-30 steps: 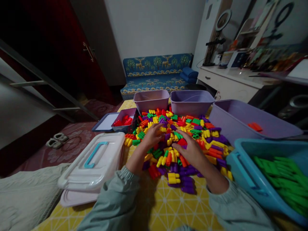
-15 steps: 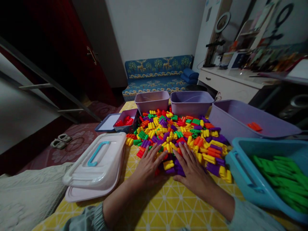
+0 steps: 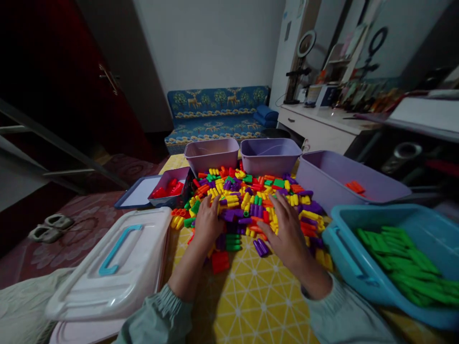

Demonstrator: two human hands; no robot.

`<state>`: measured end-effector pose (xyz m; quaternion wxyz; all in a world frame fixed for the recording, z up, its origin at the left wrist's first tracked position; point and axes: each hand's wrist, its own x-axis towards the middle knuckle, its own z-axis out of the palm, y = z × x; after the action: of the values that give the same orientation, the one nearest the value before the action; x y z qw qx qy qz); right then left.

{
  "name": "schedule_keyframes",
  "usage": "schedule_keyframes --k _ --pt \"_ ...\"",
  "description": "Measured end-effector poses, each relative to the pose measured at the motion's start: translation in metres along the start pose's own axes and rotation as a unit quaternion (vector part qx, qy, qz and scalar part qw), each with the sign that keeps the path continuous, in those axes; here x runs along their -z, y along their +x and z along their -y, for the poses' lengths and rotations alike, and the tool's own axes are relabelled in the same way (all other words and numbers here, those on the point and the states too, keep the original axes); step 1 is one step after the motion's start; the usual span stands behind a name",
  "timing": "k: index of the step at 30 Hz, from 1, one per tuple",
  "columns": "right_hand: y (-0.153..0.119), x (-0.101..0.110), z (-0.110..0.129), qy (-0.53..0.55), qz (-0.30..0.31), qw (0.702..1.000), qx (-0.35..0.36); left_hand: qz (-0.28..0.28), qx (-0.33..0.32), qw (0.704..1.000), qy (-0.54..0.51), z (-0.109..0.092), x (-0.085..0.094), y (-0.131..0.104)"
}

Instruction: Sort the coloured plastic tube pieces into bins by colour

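A wide pile of plastic pieces (image 3: 233, 200) in yellow, purple, red, orange and green covers the middle of the yellow patterned table (image 3: 263, 306). On the left side of the pile rests my left hand (image 3: 208, 222), fingers pointing forward over the pieces; it looks open. My right hand (image 3: 289, 234) lies on the right side with its fingers spread, touching pieces and holding none. Between the hands, near the front of the pile, are a purple piece (image 3: 261, 248), a red piece (image 3: 220, 262) and a green piece (image 3: 233, 242).
Purple bins (image 3: 212, 155) stand behind the pile, one at the right holding orange pieces. A blue bin (image 3: 353, 258) with green pieces is at the right. At the left are a small box (image 3: 186, 191) of red pieces and a white lid (image 3: 118, 267) with a blue handle.
My hands have moved apart, the left one leftward and the right slightly rightward. Pieces between them have shifted, exposing red, green and purple ones at the front. The camera view has turned rightward.
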<state>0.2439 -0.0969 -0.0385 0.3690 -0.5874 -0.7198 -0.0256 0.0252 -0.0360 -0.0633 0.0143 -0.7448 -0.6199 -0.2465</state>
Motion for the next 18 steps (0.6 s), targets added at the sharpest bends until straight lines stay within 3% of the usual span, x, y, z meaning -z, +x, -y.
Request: schedule_keyframes --k 2,4,9,13,18 --pt "-0.031 0.019 -0.013 -0.004 -0.028 1.000 -0.005 0.008 0.005 1.000 -0.004 0.002 -0.002 -0.001" --pt "-0.063 0.032 -0.027 -0.020 -0.010 1.000 -0.021 0.012 0.003 1.000 -0.011 0.004 -0.002 -0.002" --pt "-0.117 0.039 -0.052 -0.065 0.026 0.997 -0.038 0.012 0.005 0.999 -0.037 0.007 -0.001 -0.006" --pt "-0.121 0.035 -0.053 -0.079 0.025 0.994 -0.067 0.007 0.013 0.999 -0.045 0.009 -0.002 -0.008" --pt "-0.096 0.023 -0.044 -0.028 -0.021 0.989 -0.142 0.011 0.016 0.998 -0.057 0.012 -0.002 -0.009"
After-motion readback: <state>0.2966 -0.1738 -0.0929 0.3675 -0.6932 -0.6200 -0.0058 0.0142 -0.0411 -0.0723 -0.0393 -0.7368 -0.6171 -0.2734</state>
